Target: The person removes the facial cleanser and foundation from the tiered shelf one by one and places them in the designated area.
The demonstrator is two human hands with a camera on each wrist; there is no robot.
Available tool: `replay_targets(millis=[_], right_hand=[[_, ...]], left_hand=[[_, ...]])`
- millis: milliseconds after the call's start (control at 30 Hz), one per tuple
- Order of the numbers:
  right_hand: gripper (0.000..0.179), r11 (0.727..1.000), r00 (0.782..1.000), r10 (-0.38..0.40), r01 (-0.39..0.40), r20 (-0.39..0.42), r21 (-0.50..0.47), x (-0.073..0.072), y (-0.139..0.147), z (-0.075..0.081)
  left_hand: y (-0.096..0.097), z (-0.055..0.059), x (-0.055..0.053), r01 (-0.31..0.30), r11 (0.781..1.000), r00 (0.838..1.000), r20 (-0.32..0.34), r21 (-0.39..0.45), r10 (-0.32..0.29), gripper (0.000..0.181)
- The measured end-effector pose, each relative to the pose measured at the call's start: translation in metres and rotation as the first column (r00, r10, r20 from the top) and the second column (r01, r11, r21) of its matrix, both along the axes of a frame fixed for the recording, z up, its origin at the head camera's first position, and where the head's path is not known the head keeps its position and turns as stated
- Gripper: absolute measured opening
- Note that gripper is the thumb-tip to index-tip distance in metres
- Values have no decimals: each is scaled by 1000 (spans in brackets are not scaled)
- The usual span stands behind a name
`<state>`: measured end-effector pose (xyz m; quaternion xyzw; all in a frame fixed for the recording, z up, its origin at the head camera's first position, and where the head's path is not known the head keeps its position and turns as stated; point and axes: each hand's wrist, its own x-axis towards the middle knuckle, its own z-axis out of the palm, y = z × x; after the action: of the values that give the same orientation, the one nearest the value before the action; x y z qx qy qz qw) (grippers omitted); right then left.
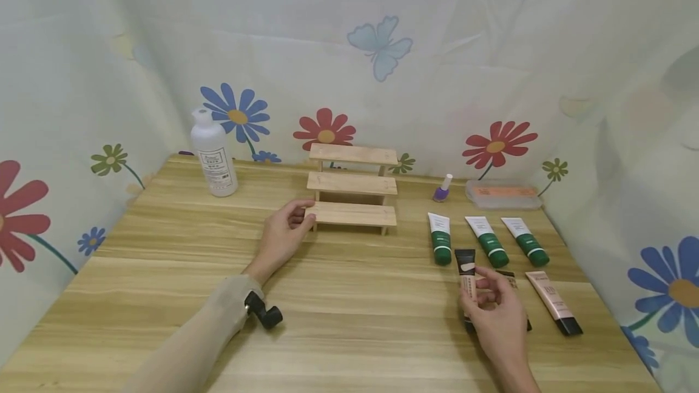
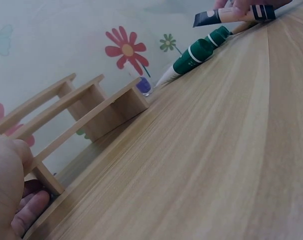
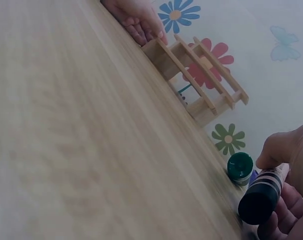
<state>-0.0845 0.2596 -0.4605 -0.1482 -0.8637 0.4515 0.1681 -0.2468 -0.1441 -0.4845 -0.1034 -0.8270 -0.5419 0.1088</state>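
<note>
At the left end of a three-tier wooden display stand [image 1: 352,183], my left hand [image 1: 281,238] grips the lowest shelf, thumb on top and fingers curled beneath. My right hand [image 1: 501,323] pinches a beige cosmetic tube [image 1: 468,281] with black ends between thumb and fingers. In the left wrist view this tube [image 2: 234,16] is raised off the table. Its black cap [image 3: 259,204] faces the right wrist camera. Another dark-ended tube [image 1: 510,278] lies mostly hidden behind the right hand. Beside it rests a pink tube [image 1: 550,297] with a black cap.
Three white-and-green tubes [image 1: 483,241] lie in a row right of the stand. Behind them are a purple nail polish bottle [image 1: 442,190] and a translucent case [image 1: 502,202]. A white bottle [image 1: 213,156] stands at the back left. Flower-printed cloth surrounds the wooden table [image 1: 355,320].
</note>
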Motion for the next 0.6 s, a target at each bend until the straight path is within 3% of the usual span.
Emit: replay_targets(millis=[200,600], right_hand=[[57,997,1000,0,-3,29,82,3,0,-1],[51,987,998,16,-26,66,158,7,-4,-2]], left_hand=[[0,0,0,-6,1000,1000,5,-6,6,32],[-1,0,1,1,1000,1000,1,5,-1,32]])
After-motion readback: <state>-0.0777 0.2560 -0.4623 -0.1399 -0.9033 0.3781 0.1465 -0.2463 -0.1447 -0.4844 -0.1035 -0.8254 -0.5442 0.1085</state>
